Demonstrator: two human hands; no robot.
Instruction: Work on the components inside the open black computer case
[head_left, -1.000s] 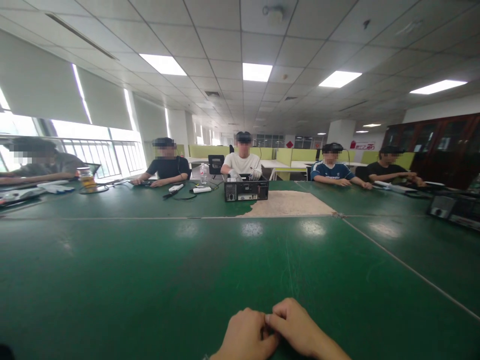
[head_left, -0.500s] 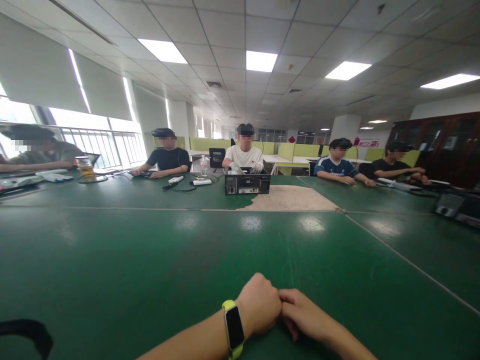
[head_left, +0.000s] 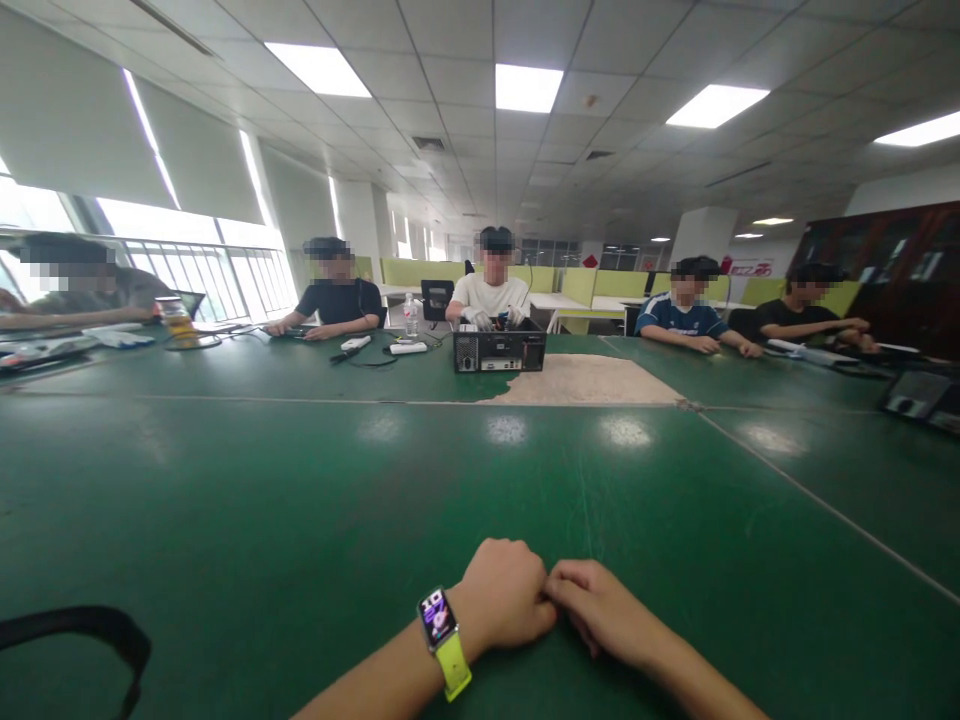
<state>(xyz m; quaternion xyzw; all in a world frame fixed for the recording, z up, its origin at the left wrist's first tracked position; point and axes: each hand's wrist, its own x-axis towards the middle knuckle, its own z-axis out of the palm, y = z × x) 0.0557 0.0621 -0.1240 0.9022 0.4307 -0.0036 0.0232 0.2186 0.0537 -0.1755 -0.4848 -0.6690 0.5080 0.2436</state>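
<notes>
My left hand (head_left: 508,592) rests on the green tabletop (head_left: 315,520), curled into a fist with its knuckles upward. A smartwatch (head_left: 438,618) with a lime-yellow band is on that wrist, its screen lit. Close on the right, my right hand (head_left: 604,610) has its fingers bent inward, and its fingertips meet the side of the left hand by the thumb. No object shows in either hand, though the undersides are hidden.
Across the table, a person in white gloves reaches into an open black computer case (head_left: 499,352). Other people sit left and right. A water bottle (head_left: 411,317), a jar (head_left: 174,320) and white devices stand along the far side. A black strap (head_left: 97,625) lies at lower left.
The watch screen has gone from dark to lit as my left wrist turned slightly. Both hands have shifted a little left in view. The computer case opposite now shows its open top.
</notes>
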